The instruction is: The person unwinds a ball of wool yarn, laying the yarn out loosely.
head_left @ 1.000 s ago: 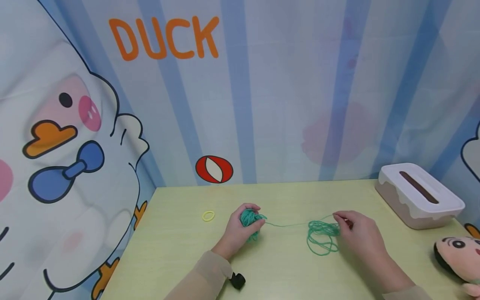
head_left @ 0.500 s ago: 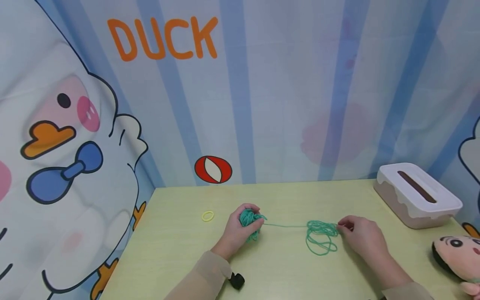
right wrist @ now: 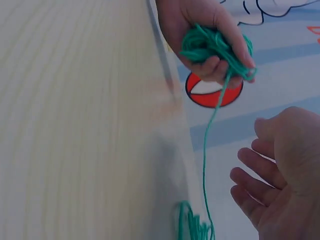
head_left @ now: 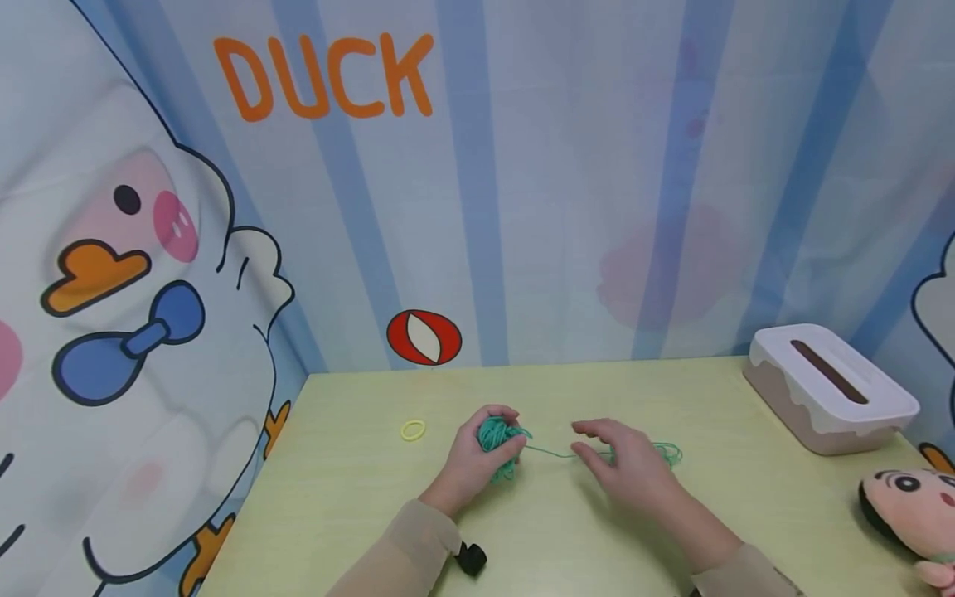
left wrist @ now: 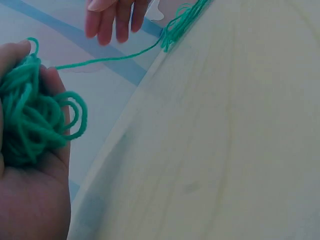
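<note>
In the head view my left hand [head_left: 473,456] grips a wound bundle of green yarn [head_left: 498,438]. Loops of the bundle stick out past the thumb in the left wrist view. From it a single strand [right wrist: 204,150] runs across to a loose heap of the same yarn [head_left: 667,453], partly hidden behind my right hand [head_left: 627,464]. That hand hovers between bundle and heap, thumb and fingers apart, holding nothing. The right wrist view shows its fingers [right wrist: 257,187] loosely bent beside the strand.
A yellow ring [head_left: 413,430] lies on the table left of my left hand. At the back right stands a tissue box [head_left: 831,390] with a white lid, and a plush doll [head_left: 910,510] lies in front of it. A printed curtain [head_left: 552,207] hangs behind the table.
My right hand has let go of the yarn at the heap's right side and moved left, in front of the heap. The left hand has stayed in place with the bundle.
</note>
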Action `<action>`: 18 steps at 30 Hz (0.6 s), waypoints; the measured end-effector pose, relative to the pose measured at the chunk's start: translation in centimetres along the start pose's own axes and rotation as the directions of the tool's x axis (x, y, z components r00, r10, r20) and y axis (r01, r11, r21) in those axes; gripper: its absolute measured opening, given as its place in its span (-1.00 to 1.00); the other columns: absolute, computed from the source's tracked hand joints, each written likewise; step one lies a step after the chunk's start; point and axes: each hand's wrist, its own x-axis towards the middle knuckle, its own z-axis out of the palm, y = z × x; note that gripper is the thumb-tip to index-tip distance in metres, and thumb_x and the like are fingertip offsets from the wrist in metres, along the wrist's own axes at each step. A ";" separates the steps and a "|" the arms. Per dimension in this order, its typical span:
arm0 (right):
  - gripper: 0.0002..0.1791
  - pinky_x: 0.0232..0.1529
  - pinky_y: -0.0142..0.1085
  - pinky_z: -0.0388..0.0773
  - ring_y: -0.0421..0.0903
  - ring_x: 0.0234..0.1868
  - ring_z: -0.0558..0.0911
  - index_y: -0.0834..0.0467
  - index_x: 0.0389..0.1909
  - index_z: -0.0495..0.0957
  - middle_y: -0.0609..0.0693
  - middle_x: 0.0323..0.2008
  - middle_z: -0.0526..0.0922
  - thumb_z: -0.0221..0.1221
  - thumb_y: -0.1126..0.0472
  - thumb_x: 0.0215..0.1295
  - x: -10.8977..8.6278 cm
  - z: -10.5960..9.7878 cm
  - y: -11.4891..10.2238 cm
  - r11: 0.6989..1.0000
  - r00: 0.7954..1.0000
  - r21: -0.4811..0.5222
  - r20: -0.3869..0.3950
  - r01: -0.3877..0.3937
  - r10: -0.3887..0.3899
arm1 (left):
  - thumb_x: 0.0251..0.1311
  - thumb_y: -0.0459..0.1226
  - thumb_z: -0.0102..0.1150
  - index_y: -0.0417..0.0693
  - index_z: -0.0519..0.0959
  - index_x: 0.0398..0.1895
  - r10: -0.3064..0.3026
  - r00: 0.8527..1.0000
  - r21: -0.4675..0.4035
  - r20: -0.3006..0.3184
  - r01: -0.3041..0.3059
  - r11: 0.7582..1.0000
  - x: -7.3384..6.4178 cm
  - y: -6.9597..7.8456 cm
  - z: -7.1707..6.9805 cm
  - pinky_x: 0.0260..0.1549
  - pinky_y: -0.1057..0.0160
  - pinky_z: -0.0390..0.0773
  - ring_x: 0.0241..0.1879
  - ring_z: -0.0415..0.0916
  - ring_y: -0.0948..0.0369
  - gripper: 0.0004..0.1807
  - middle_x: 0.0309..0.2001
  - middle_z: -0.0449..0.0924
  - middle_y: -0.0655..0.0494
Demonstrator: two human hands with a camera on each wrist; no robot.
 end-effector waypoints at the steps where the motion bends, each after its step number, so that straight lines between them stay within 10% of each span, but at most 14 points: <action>1: -0.59 0.27 0.15 0.71 0.15 0.27 0.77 0.15 0.33 0.69 0.05 0.24 0.81 0.28 0.04 0.63 0.3 0.6 -0.6 1.000 0.999 0.017 0.039 0.002 -0.003 | 0.49 -0.17 0.42 -0.12 0.51 0.38 0.007 1.000 -0.005 0.007 -0.007 1.000 0.0 0.0 0.0 0.02 0.27 0.79 0.00 0.70 0.16 -0.49 0.22 0.68 -0.06; 10: -0.82 -0.03 -0.22 0.80 -0.14 -0.09 0.83 0.11 0.02 0.84 -0.09 -0.09 0.88 0.33 0.19 0.57 1.8 3.7 -2.9 0.997 0.992 0.064 0.117 0.046 -0.053 | 0.55 -0.19 0.36 -0.14 0.49 0.36 0.060 0.997 -0.041 0.058 -0.057 0.998 0.0 -0.1 0.0 0.00 0.32 0.76 -0.02 0.75 -0.08 -0.55 0.24 0.78 -0.05; 18: -0.83 -0.22 -0.41 0.64 -0.33 -0.27 0.64 0.14 0.02 0.84 -0.11 -0.19 0.78 0.31 0.30 0.55 1.5 1.9 -2.1 0.999 0.994 0.045 0.111 0.020 -0.025 | 0.48 -0.12 0.43 0.02 0.58 0.34 0.011 0.999 0.061 -0.036 -0.009 0.998 -0.1 -0.2 -0.1 0.15 0.26 0.66 0.06 0.65 0.14 -0.54 0.11 0.72 0.00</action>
